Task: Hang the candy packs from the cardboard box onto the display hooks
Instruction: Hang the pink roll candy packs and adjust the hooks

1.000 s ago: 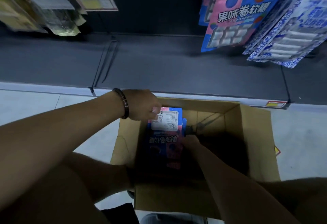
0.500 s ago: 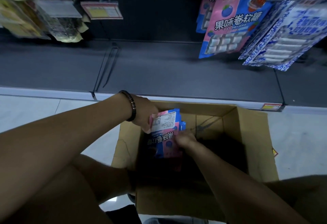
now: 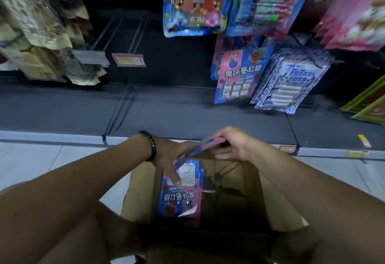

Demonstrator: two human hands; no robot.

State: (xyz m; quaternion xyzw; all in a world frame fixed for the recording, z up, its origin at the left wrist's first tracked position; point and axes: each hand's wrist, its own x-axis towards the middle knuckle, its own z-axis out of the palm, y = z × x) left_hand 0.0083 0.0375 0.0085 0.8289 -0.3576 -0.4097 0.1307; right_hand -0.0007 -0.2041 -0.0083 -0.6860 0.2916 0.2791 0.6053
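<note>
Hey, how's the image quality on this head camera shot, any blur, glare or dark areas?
Head view: dim, shelf backing nearly black. Head view: hanging bags at upper left and the lifted pack in the right hand are motion-smeared. Head view: glare streak on the boxed pack; wide-angle distortion swells the forearms.

Open brown cardboard box (image 3: pixel 270 201) on the floor at 6 o'clock; inside, at its 9 o'clock side, pink-and-blue candy packs (image 3: pixel 181 199), print upside down to the camera; a lifted pack (image 3: pixel 198 148), nearly edge-on, tilts over the 12 o'clock rim, pinched by the right hand (image 3: pixel 231 144); bare display hooks (image 3: pixel 116 32) at 11 o'clock; matching hung packs (image 3: pixel 237 78) at 1 o'clock.
</note>
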